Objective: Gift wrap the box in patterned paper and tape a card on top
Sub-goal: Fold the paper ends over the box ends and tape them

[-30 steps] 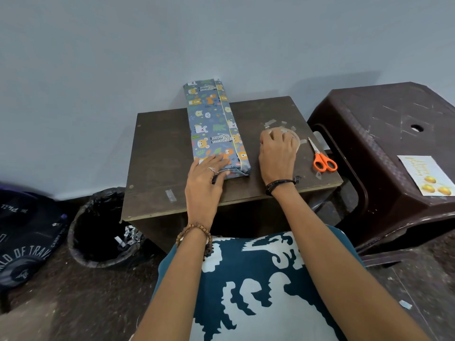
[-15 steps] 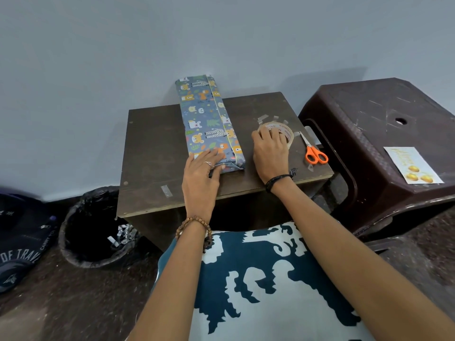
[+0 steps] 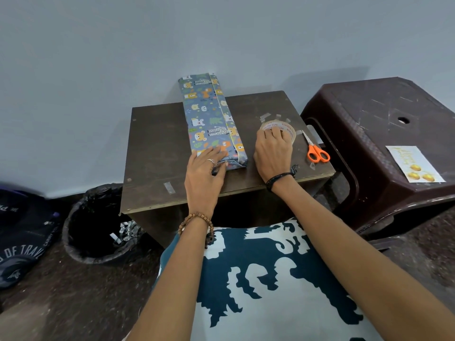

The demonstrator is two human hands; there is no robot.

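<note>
Wrapped box (image 3: 210,121) lies lengthwise on the brown table (image 3: 157,153). Left hand (image 3: 204,175), fingers together, presses flat on the box's near end. Right of the box, right hand (image 3: 272,153) fingers rest on the tape roll (image 3: 279,127); scissors (image 3: 316,151) beyond.

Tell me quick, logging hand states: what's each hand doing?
Left hand: open, fingers pressing the wrapped box.
Right hand: fingers on the tape roll; grip cannot be told.
</note>
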